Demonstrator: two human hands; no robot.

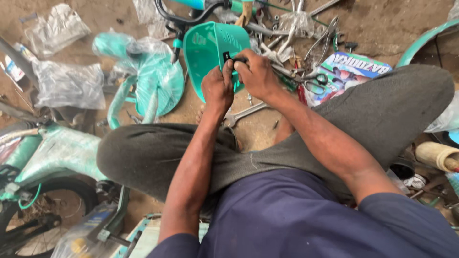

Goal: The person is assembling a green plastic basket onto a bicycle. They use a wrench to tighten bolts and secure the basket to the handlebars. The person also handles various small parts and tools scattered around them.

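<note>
My left hand [217, 91] and my right hand [256, 74] are close together, nearly touching, at the rim of a teal plastic basket [208, 45]. Both hands are closed narrow: the fingers of each pinch a small black bracket [229, 58] that sits on the basket's edge. The basket stands on the dirt ground [382, 24] just in front of my knees, tilted so its open side faces me.

Now I go from the left side. At the far left lie some clear plastic bags [69, 83], crumpled. Below them is a teal bicycle frame [57, 150], still wrapped in plastic, with a black tire [71, 188] near the bottom corner. A little more to the right there is a teal fender piece [153, 79], also in plastic wrapping, lying near the basket. My legs in grey trousers [153, 153] are crossed across the middle, and my dark blue shirt [287, 220] fills the bottom.

Under my wrists a metal wrench [241, 114] lies flat on the ground. Behind my right hand there is a heap of wrenches and other metal tools [306, 33], and a pair of scissors [313, 83] rests just beside my right forearm. Next to it is a colourful printed box [351, 71], partly hidden by my right knee. At the far right edge I see a teal curved rim [423, 40] and a tan roll [437, 155].
</note>
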